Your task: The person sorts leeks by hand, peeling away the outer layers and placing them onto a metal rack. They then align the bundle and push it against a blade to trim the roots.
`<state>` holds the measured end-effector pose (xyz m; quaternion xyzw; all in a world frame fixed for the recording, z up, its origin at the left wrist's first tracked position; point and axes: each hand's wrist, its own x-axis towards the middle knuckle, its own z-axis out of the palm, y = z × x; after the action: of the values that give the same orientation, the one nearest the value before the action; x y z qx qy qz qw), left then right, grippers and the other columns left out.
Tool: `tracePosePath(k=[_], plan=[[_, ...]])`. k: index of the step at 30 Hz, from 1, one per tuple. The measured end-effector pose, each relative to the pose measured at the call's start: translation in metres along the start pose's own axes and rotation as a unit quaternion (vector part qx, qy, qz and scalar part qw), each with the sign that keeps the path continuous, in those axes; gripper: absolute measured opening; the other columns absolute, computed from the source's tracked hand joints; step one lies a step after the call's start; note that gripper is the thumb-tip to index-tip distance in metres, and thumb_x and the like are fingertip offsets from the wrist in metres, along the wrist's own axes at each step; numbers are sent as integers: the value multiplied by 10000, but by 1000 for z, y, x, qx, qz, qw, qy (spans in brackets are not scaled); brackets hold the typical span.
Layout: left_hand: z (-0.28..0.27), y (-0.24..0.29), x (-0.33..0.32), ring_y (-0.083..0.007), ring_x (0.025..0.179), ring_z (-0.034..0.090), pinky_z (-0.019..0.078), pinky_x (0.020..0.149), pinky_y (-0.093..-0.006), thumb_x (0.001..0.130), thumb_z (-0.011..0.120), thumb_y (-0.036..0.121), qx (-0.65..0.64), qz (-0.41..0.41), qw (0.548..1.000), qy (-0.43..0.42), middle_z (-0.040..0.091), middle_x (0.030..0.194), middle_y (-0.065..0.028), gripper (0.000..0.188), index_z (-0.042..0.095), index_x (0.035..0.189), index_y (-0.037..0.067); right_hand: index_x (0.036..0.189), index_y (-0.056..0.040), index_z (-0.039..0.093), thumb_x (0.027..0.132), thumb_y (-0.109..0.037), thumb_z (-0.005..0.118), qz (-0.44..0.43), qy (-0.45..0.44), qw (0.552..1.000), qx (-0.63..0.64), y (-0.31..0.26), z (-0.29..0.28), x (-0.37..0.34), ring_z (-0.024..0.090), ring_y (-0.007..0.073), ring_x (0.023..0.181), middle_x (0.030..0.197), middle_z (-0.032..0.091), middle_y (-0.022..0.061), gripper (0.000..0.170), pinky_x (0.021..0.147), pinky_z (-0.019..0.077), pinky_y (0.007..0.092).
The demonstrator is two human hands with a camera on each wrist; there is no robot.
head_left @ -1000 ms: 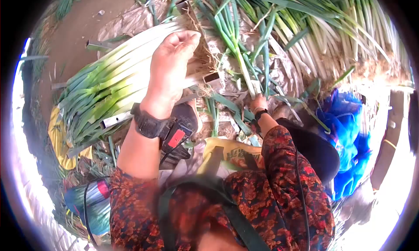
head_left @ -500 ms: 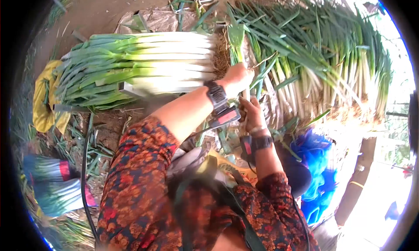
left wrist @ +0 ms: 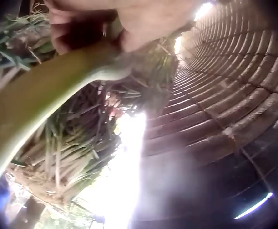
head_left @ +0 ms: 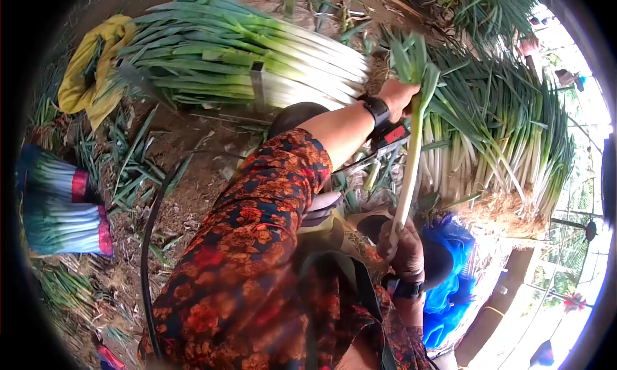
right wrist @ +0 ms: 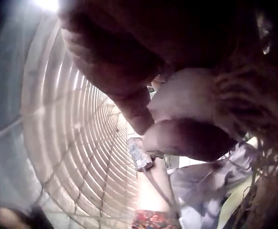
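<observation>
One leek (head_left: 411,158) is held between both hands, its green top up and its white end toward the body. My left hand (head_left: 397,95) grips it just below the leaves; in the left wrist view curled fingers (left wrist: 86,24) close on the pale green stalk (left wrist: 39,90). The right hand (head_left: 405,249) holds the white root end near the lap. Dark fingers (right wrist: 186,138) pinch that white base (right wrist: 186,93) in the right wrist view, with stringy roots (right wrist: 248,95) beside them.
A neat leek stack (head_left: 257,55) lies at upper left between metal posts (head_left: 258,84). Loose leeks (head_left: 488,113) with roots spread at right, above a blue bag (head_left: 450,273). Banded bundles (head_left: 64,222) and a yellow sack (head_left: 96,68) are at far left. A black cable (head_left: 146,261) runs by the left sleeve.
The left hand moved from above the stack to the leek and gripped its upper stalk. The right hand, with the root end, came back toward the body. The head view shifted.
</observation>
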<state>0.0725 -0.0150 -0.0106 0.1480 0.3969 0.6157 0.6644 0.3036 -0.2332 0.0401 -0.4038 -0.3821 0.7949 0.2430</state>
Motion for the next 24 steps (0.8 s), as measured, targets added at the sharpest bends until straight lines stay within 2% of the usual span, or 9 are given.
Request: tracePosePath(k=[5, 6, 9, 12, 18, 19, 20, 21, 24], plan=[[-21, 97, -66, -189, 654, 664, 575, 565, -333, 859, 696, 182, -56, 263, 959, -92, 657, 799, -88, 245, 598, 980, -8, 1187, 6, 519, 925, -276, 563, -55, 66, 983, -163, -12, 12, 30, 499, 122, 552, 696, 531, 40, 387, 499, 401, 252], [-37, 118, -80, -195, 675, 660, 567, 576, -318, 863, 695, 200, 92, 366, 923, -67, 652, 809, -95, 263, 593, 990, -7, 1148, 1, 547, 921, -268, 575, -84, 83, 961, -250, -20, 18, 43, 498, 109, 569, 684, 536, 37, 353, 511, 394, 248], [-57, 186, -148, -193, 719, 641, 509, 628, -332, 912, 598, 312, 107, 348, 931, 19, 680, 856, -57, 274, 637, 933, 42, 1097, -28, 616, 865, -100, 654, -179, 102, 881, -425, -42, 32, 102, 524, 60, 662, 725, 584, 3, 246, 570, 423, 221], [-119, 221, -153, -176, 793, 637, 532, 714, -310, 912, 616, 315, 21, 455, 889, -50, 652, 949, -56, 283, 606, 1049, 67, 1095, -45, 608, 829, -88, 695, -354, 103, 801, -471, -55, 66, 165, 577, 109, 736, 842, 632, 50, 284, 666, 483, 259], [-267, 205, -166, -201, 786, 625, 575, 679, -335, 846, 710, 139, -103, 289, 943, 127, 623, 963, -133, 242, 564, 975, -4, 1111, -124, 624, 857, -254, 637, -422, -36, 701, -573, -38, 65, 295, 624, 349, 947, 1038, 653, 154, 286, 823, 506, 430], [-276, 185, -168, -205, 781, 623, 573, 681, -339, 836, 720, 137, -113, 273, 945, 140, 622, 958, -124, 244, 563, 973, 11, 1119, -127, 625, 871, -296, 600, -430, -43, 582, -689, -45, 70, 294, 616, 358, 972, 1046, 652, 154, 301, 839, 499, 451], [-288, 164, -164, -209, 776, 621, 571, 683, -343, 826, 730, 136, -124, 258, 946, 153, 621, 952, -116, 248, 563, 972, 25, 1127, -143, 630, 884, -342, 552, -298, 16, 618, -727, -38, 64, 301, 609, 359, 999, 1088, 644, 153, 324, 863, 489, 465], [-315, 133, -150, -207, 805, 621, 546, 701, -322, 829, 735, 166, -14, 256, 951, 174, 626, 985, -115, 299, 577, 1027, 8, 1134, -149, 632, 876, -347, 564, -293, 29, 604, -740, -34, 57, 303, 608, 363, 1005, 1123, 637, 155, 332, 873, 488, 468], [-305, 72, -135, -201, 792, 626, 481, 641, -313, 778, 786, 185, -120, 184, 929, 298, 657, 928, -80, 312, 636, 1005, 32, 1129, -82, 613, 895, -322, 559, -147, 21, 531, -834, -21, 35, 314, 612, 371, 1016, 1082, 640, 187, 339, 879, 493, 459]])
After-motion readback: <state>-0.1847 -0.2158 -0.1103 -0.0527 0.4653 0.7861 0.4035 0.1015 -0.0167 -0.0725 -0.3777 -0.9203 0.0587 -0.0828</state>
